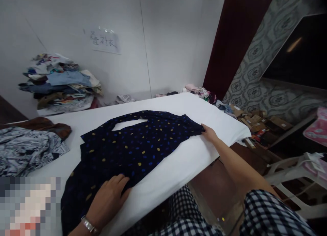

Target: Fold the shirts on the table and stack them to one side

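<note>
Along the desk's (pixel 214 109) near edge, the shirt (pixel 143 144) is best kept flat with an even, gentle pull on the end pinched by the right hand (pixel 209 133), while cloth is steadied under the open left hand (pixel 110 193).

Left hand (pixel 109 195) just palm-down, fingers loosely bent; right arm (pixel 236 162) stretched way out, right hand (pixel 209 133) kinda pinching.

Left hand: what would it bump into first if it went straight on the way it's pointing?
Probably just more of the dark shirt, spread ahead of the left hand; depth is unclear.
</note>
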`<state>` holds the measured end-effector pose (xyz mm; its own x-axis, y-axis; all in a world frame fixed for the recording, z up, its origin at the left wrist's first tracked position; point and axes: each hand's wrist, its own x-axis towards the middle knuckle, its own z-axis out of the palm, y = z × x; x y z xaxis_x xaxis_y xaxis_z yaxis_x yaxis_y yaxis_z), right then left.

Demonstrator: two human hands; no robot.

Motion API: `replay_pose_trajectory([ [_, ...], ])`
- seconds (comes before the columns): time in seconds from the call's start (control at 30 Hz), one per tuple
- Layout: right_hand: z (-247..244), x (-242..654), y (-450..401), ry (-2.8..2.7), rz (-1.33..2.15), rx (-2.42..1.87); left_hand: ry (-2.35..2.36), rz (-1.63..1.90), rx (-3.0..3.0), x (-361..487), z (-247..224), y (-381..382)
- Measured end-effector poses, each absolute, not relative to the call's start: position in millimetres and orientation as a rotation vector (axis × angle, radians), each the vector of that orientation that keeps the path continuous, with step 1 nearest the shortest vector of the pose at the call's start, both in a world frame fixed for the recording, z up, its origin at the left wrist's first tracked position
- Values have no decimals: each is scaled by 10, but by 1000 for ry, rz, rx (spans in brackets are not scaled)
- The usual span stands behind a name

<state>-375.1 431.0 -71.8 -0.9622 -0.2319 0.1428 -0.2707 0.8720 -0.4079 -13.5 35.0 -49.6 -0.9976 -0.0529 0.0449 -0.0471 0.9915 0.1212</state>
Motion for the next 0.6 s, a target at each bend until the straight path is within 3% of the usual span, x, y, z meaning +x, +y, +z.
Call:
replay_pose_trajectory([
  [0.17, -569, -4014, 4455, -2907, 706, 341, -3203, -48, 89, -191, -305, 294],
  [0.6, -598, -3621, 4635, -2856, 654, 294, -3170, -330, 18, -23, -401, 172],
])
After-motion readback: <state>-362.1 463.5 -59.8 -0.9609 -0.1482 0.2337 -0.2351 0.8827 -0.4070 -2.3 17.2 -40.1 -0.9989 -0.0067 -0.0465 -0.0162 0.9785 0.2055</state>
